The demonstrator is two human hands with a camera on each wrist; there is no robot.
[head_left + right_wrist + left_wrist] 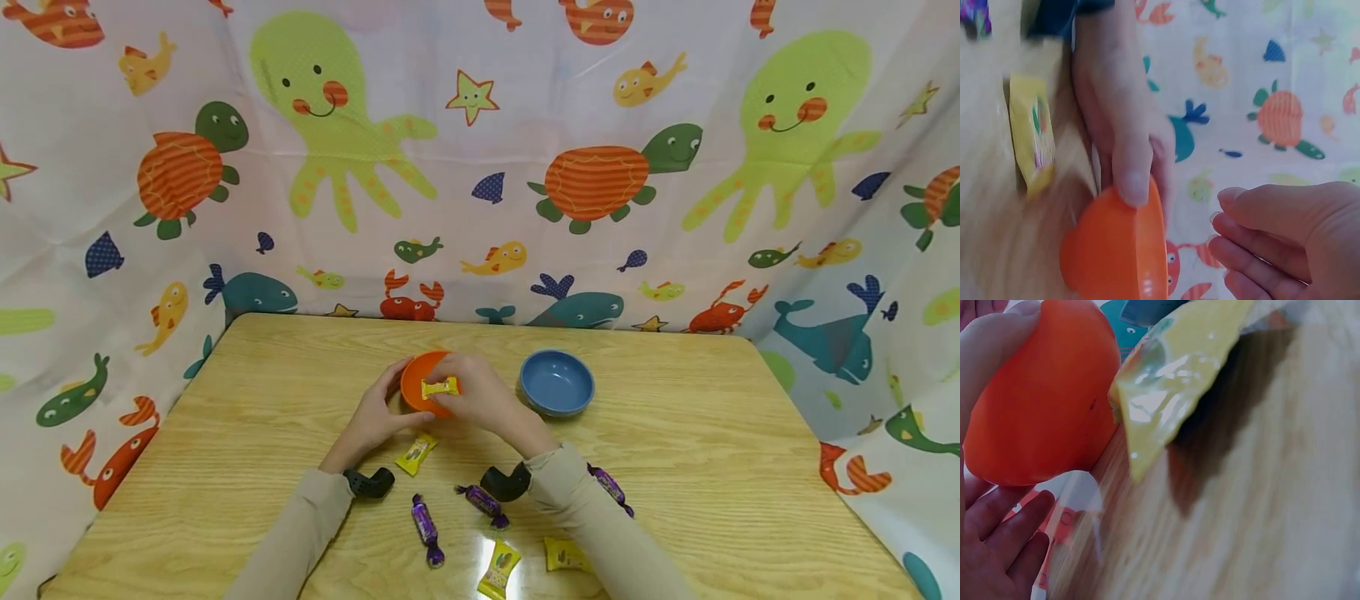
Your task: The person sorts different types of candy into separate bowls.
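Note:
My left hand (377, 415) holds an orange bowl (412, 385), its thumb over the near rim and its fingers around the far side. Above the bowl's opening is my right hand (480, 393). A yellow-wrapped candy (448, 386) shows inside the bowl's outline, just under the right fingertips. In the right wrist view the right thumb and fingers (1260, 206) are loosely bent near each other, and nothing shows between them. Another yellow-wrapped candy (417, 453) lies on the table beside the left hand, large in the left wrist view.
A blue bowl (557, 382) stands right of the orange one. Purple-wrapped candies (425, 525) and more yellow-wrapped ones (498, 570) lie on the wooden table (697, 450) nearer the body. A sea-animal curtain (480, 275) hangs behind the table and at its sides.

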